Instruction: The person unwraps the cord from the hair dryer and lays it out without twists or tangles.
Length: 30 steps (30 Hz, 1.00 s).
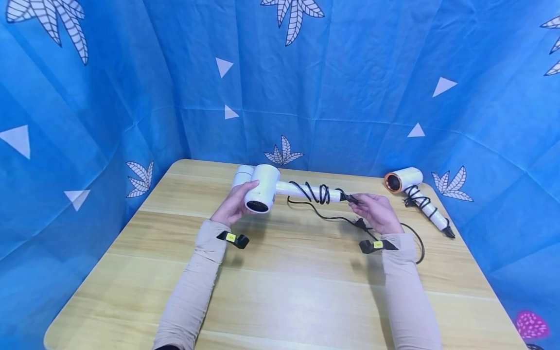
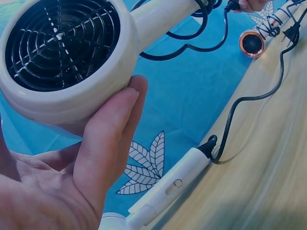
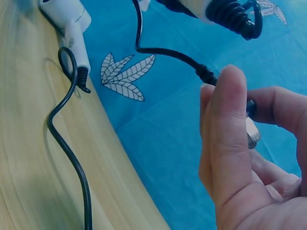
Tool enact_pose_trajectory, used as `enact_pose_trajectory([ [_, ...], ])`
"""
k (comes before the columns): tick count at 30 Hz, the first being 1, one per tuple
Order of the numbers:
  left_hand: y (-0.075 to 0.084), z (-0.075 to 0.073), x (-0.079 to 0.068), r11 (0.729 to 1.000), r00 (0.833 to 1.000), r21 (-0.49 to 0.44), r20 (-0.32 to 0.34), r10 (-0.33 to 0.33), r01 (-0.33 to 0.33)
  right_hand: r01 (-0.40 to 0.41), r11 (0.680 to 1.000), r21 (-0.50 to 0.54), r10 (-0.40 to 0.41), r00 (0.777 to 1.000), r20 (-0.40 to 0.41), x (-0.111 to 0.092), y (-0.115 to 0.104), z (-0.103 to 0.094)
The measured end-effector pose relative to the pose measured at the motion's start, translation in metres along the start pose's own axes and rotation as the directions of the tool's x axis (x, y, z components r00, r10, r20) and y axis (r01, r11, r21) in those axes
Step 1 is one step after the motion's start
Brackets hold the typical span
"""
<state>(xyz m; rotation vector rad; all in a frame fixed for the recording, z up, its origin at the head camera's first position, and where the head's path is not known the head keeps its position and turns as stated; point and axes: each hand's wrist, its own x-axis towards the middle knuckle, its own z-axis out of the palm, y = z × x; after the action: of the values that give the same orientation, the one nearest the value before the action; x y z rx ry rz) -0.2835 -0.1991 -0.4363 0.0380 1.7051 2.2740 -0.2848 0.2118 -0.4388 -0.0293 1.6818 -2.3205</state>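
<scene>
One wood-grain surface (image 1: 284, 301) lies beneath a white hair dryer (image 1: 272, 188) held aloft toward the far edge, near which a second dryer (image 1: 243, 175) rests; an orange-rimmed dryer (image 1: 412, 178) lies by the far right corner. The left hand (image 1: 231, 206) grips the held one; the right hand (image 1: 377, 212) pinches its plug (image 3: 253, 135).

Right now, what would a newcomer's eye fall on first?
Probably the white hair dryer wound with black cord, held above the table by the left hand, while beside it the right hand pinches a plug. Next, the copper-rimmed dryer near the table's far right corner, or the blue leaf-printed curtain behind.
</scene>
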Motion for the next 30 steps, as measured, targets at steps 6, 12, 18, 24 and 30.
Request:
enact_pose_trajectory([
  [6, -0.001, 0.0, 0.001, 1.0, 1.0, 0.006, 0.013, -0.008, 0.007, 0.058, 0.994, 0.092, -0.055, 0.998, -0.031, 0.0, -0.004, -0.002],
  [12, -0.002, -0.001, 0.002, 1.0, 1.0, 0.011, 0.027, -0.008, 0.008, 0.109, 0.981, 0.163, -0.098, 0.993, -0.071, -0.003, -0.009, -0.001],
  [18, -0.004, -0.002, 0.003, 1.0, 1.0, 0.008, 0.026, -0.005, 0.004, 0.142, 0.966, 0.218, -0.127, 0.988, -0.084, -0.005, -0.014, 0.005],
  [24, -0.004, -0.003, 0.004, 1.0, 1.0, 0.008, 0.013, -0.005, 0.005, 0.176, 0.955, 0.24, -0.161, 0.984, -0.081, -0.008, -0.019, 0.01],
  [30, -0.006, -0.005, 0.007, 1.0, 1.0, 0.008, -0.001, -0.007, 0.007, 0.205, 0.942, 0.265, -0.192, 0.979, -0.072, -0.013, -0.024, 0.015],
])
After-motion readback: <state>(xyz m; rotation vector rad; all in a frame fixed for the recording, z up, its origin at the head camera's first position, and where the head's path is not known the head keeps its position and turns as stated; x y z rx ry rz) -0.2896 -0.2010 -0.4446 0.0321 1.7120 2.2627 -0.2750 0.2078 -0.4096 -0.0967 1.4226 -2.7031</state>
